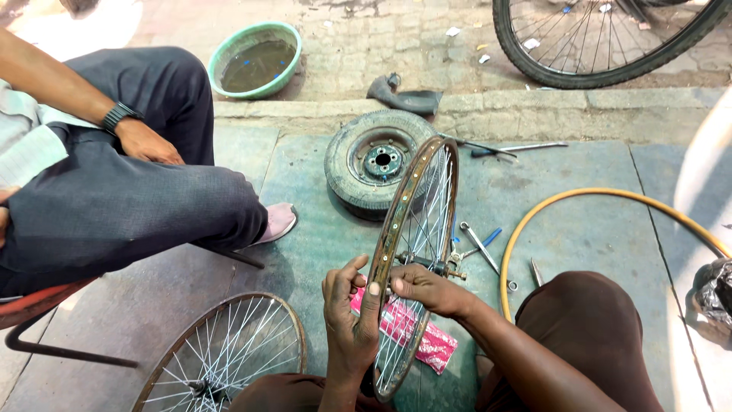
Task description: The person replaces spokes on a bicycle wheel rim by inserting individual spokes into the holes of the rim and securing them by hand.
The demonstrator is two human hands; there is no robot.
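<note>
Bare bicycle rim (415,229) standing upright on edge between the knees, tilted slightly away, close under the eyes so the spokes sit within easy reach. Rusty brown metal, a row of small holes along the inner band, thin silver spokes running to a hub and axle (438,267) near the middle. Left hand (349,320) wrapped over the near edge of the rim, thumb pressed on top, fingers curled behind, steadying it. Right hand (427,290) closed with fingertips pinched together among the spokes beside the hub; whatever small part sits in the pinch too tiny to tell.

Just below both hands, a pink packet (415,336) flat on the floor. Right of the right hand, pliers with blue handles (476,244) and a loop of yellow hose (610,200). Beyond the hands, a small fat tyre on its wheel (377,162). Left of the left hand, a second spoked wheel (225,355) lying flat, and farther off a seated person's dark trouser leg (130,202). Well beyond, a green basin (255,59) of murky water.
</note>
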